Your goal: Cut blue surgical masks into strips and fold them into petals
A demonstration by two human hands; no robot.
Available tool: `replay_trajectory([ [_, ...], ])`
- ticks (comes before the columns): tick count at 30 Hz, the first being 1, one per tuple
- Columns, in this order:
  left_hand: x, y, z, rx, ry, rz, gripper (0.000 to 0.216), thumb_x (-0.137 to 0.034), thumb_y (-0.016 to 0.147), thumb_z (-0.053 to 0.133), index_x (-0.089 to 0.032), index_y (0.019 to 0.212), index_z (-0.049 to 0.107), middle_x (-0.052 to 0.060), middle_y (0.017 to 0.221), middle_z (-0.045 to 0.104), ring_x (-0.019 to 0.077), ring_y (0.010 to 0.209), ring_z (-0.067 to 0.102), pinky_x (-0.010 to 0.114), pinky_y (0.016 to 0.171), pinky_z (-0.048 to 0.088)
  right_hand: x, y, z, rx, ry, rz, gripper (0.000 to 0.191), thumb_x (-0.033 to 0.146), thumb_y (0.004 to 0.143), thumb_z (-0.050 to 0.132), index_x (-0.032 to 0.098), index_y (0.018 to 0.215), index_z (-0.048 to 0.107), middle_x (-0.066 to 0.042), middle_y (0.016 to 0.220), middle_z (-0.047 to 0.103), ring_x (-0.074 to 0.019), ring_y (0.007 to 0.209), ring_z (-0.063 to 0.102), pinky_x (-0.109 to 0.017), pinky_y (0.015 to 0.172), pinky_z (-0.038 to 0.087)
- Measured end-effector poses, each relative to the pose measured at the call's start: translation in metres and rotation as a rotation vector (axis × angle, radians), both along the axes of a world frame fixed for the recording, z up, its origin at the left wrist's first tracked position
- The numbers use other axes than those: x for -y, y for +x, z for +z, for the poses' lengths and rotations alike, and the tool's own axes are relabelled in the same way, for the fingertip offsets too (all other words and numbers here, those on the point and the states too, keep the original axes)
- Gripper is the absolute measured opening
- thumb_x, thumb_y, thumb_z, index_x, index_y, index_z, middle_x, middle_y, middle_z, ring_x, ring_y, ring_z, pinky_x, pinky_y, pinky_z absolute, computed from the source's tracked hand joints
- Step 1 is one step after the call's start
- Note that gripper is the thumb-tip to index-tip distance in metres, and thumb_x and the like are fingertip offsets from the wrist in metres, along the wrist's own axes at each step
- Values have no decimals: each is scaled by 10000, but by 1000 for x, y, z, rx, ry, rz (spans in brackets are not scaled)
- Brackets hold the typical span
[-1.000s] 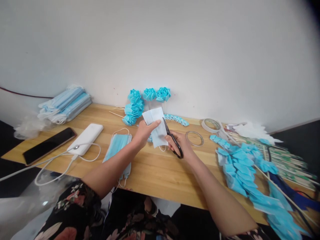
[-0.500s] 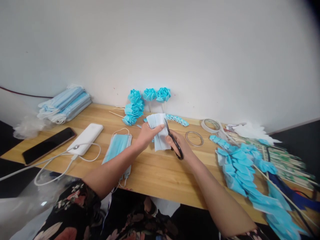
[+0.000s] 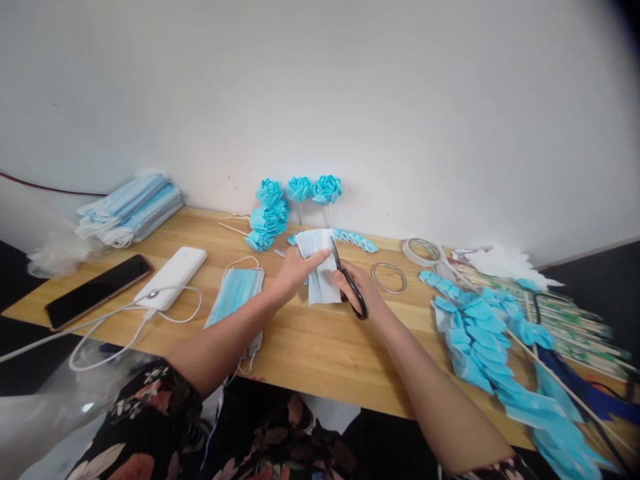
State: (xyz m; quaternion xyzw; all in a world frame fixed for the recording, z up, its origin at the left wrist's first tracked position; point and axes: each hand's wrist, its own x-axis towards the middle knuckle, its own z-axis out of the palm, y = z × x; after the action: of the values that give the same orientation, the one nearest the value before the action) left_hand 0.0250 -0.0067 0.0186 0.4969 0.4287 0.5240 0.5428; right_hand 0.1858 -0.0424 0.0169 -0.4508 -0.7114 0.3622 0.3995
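Above the middle of the wooden table (image 3: pixel 320 347), my left hand (image 3: pixel 293 270) pinches a folded pale blue face mask (image 3: pixel 320 267) and holds it upright. My right hand (image 3: pixel 363 290) is closed through the black handles of a pair of scissors (image 3: pixel 347 280). The blades point up along the mask's right edge and touch it. A whole blue mask (image 3: pixel 235 293) lies flat on the table under my left forearm.
Blue mask flowers (image 3: pixel 300 193) lean on the wall behind. At left lie a mask stack (image 3: pixel 130 207), a white power bank (image 3: pixel 173 277) with cable and a black phone (image 3: pixel 97 290). Tape rolls (image 3: pixel 423 250) and cut blue petals (image 3: pixel 480 333) with wooden sticks fill the right side.
The mask has come down and tilted a little in my left hand, and the scissors have followed it along its right edge. My arms have barely shifted.
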Motion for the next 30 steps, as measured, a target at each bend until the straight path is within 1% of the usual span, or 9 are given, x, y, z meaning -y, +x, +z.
replay_trajectory([
  [5, -2, 0, -4, -32, 6, 9, 353, -400, 693, 761, -131, 907, 682, 95, 968, 729, 248, 898, 664, 330, 769, 514, 1, -1, 1, -15, -26, 2, 400, 588, 874, 490, 202, 875, 596, -2, 652, 527, -145, 554, 462, -255, 528, 373],
  [11, 0, 1, -2, -22, -8, 1, 329, -385, 683, 766, -132, 873, 673, 93, 936, 726, 238, 864, 663, 323, 751, 508, 1, -2, 1, -18, -37, -27, 375, 570, 861, 511, 202, 800, 554, 24, 585, 462, -133, 524, 448, -245, 497, 345],
  [15, 1, 1, -1, 6, -4, 1, 348, -394, 698, 756, -131, 915, 683, 88, 957, 730, 231, 866, 663, 313, 749, 512, 2, -3, 3, -21, -36, -50, 385, 569, 861, 512, 207, 732, 524, 27, 557, 452, -126, 510, 435, -239, 476, 328],
  [19, 2, 0, 3, 14, -11, 12, 355, -414, 695, 756, -126, 892, 690, 84, 924, 732, 235, 858, 666, 309, 736, 518, 3, -3, 4, -21, -39, -65, 394, 573, 860, 518, 212, 702, 508, 30, 524, 443, -124, 497, 418, -239, 463, 317],
  [22, 2, 0, 2, 22, -11, 16, 359, -410, 680, 766, -128, 889, 687, 78, 915, 730, 233, 856, 666, 310, 738, 519, 2, -3, 3, -28, -32, -65, 395, 572, 858, 520, 211, 699, 505, 29, 530, 447, -123, 500, 415, -238, 460, 315],
  [26, -1, 0, -4, 9, 10, 14, 352, -399, 690, 760, -131, 906, 691, 79, 951, 731, 229, 877, 665, 306, 749, 521, 1, -3, 1, -23, -13, -71, 384, 559, 852, 528, 208, 698, 503, 28, 566, 439, -119, 510, 421, -238, 469, 317],
  [30, -1, 0, -5, 15, 8, 17, 343, -380, 690, 759, -126, 911, 694, 83, 948, 733, 227, 874, 667, 303, 749, 523, 2, -3, 2, -22, -27, -80, 369, 541, 847, 540, 209, 694, 493, 32, 576, 422, -118, 508, 419, -240, 475, 315],
])
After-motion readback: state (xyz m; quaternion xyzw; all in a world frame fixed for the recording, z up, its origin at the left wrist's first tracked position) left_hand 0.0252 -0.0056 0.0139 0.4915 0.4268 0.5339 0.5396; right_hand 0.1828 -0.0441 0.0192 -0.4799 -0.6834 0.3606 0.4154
